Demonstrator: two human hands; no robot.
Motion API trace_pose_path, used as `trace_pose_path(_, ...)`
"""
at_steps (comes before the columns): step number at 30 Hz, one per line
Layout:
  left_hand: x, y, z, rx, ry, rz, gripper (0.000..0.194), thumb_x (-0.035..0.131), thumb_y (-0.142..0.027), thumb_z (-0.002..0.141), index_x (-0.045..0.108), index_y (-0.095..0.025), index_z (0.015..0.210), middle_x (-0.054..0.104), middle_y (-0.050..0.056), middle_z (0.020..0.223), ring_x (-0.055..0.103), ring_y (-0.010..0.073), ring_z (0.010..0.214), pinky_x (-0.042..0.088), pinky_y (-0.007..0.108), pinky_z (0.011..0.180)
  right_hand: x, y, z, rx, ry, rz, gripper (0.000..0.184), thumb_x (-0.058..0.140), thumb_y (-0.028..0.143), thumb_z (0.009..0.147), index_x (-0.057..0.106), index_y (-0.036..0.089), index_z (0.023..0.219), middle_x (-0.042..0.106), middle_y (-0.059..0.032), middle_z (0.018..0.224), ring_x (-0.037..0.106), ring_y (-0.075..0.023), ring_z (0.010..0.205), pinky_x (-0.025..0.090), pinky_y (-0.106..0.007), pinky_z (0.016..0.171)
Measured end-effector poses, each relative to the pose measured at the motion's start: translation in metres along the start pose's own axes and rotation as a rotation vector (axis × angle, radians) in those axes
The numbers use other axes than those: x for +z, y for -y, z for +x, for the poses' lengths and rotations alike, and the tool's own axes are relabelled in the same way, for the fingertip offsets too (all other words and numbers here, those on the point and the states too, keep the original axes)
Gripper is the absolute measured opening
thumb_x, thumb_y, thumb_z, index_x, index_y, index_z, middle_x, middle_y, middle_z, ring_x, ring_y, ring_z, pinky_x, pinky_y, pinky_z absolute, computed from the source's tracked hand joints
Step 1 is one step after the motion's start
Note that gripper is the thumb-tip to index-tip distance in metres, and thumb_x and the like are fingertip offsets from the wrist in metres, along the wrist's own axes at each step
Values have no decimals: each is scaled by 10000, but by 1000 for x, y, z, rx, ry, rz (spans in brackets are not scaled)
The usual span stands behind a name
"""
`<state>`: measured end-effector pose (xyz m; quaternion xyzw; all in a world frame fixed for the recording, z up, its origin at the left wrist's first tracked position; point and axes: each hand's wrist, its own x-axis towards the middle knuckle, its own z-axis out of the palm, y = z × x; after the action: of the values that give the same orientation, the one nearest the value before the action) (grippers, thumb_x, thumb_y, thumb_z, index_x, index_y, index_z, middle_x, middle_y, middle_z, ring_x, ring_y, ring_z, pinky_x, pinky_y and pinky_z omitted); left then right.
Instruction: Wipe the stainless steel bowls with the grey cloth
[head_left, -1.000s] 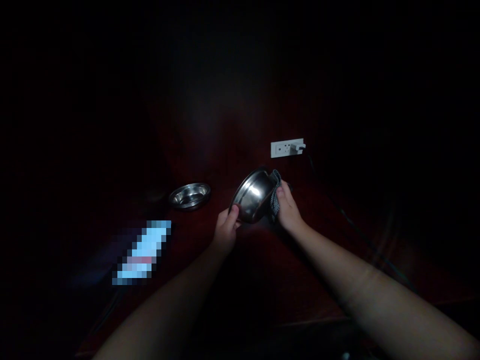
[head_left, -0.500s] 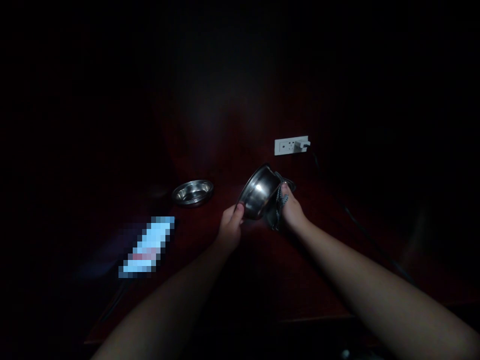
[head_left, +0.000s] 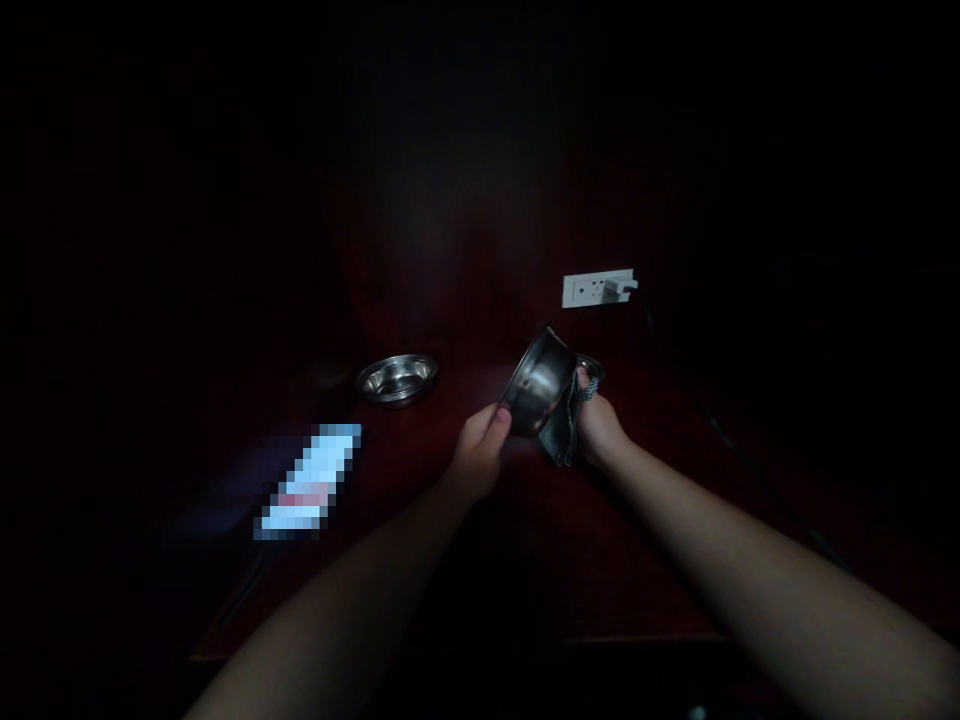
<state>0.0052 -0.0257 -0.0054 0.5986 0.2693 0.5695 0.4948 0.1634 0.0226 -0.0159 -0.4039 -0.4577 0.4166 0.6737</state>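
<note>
Two bare hands meet over a dark red table (head_left: pixel 517 590) in the head view, with a shiny metal bowl (head_left: pixel 541 385) between them, raised in front of the person near the middle. The left hand (head_left: pixel 480 445) has hold of the bowl at its lower left edge, the thumb pressed on the outer side and the fingers mostly hidden behind; the grip is closed around the rim. The bowl is tilted well over, its rim toward the left and its base toward the right, so the outer wall shows and the inside does not. The right hand (head_left: pixel 602 425) is closed on a dark checked cloth (head_left: pixel 564 430), bunched near the thumb and hanging down beside the bowl's base; whether the cloth presses on the metal there, I cannot tell. Just beyond the right hand, the edge of another metal dish (head_left: pixel 594 366) peeps out, mostly covered. Left of the hands and well apart from them, a shallow metal plate (head_left: pixel 396 385) sits upright on the table. Nearer the person lies a bright screen (head_left: pixel 309 482), blurred into squares, with a dark cable (head_left: pixel 244 590) below it. At the back, a white socket (head_left: pixel 585 290) holds a plug (head_left: pixel 621 287), and a cord (head_left: pixel 724 435) trails down to the right.
</note>
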Motion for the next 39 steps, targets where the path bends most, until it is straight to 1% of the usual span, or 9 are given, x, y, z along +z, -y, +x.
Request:
trace_pose_path(3,3,-2,-1,-3,4,-4,416,524,-531,789,659,-152,892,682,84,914,613,223,943,454,315,880,1,4,-3,173,-61,84,537,507,653,737,645,179,949,720,-77,890,674,-245,855,538,-396,834)
trace_pose_path(7,4,-3,0,-2,-20,7,435,514,-546,789,653,-145,885,687,84,910,615,230,961,458,323,885,1,5,-4,182,-5,90,606,492,662,742,615,163,1063,708,-90,971,665,-257,897,539,-412,827)
trace_pose_path(12,4,-2,0,1,3,-6,432,532,-531,786,662,-144,925,688,89,936,613,227,966,447,317,894,2,9,-8,260,-1,70,560,471,677,740,651,173,906,718,-104,853,667,-282,873,548,-428,792)
trace_pose_path(16,3,-2,0,26,73,40,431,466,-497,841,655,-145,1002,668,101,1019,594,231,998,424,333,916,4,14,-11,295,10,81,512,455,675,752,643,203,819,718,-97,797,671,-283,847,549,-444,775)
trace_pose_path(25,5,-13,-2,194,217,381,349,395,-361,893,679,-167,953,621,96,1055,558,230,984,405,328,888,8,29,-16,349,255,296,559,352,680,790,655,218,878,721,-79,841,654,-269,935,525,-439,831)
trace_pose_path(27,3,-13,-1,192,229,462,328,387,-343,896,660,-161,907,613,87,998,556,207,926,414,310,832,8,31,-16,343,311,353,562,351,679,790,656,221,906,721,-70,860,648,-260,957,524,-422,839)
trace_pose_path(31,-3,-11,4,159,257,674,324,417,-367,884,534,-160,662,501,6,700,476,132,666,373,254,627,8,35,-17,315,344,442,477,388,608,820,637,242,1001,720,-41,913,630,-234,1011,498,-402,887)
trace_pose_path(35,-6,-11,8,186,254,767,364,427,-365,881,390,-173,573,415,-19,642,421,110,629,333,240,602,9,40,-20,254,359,471,467,402,589,825,619,249,1060,708,-36,995,599,-239,1076,461,-418,939)
trace_pose_path(39,-7,-12,10,207,256,791,363,439,-359,875,374,-175,569,413,-20,635,421,112,637,332,240,616,10,39,-22,242,321,423,461,431,583,813,638,239,1040,697,-42,1041,563,-253,1133,410,-442,997)
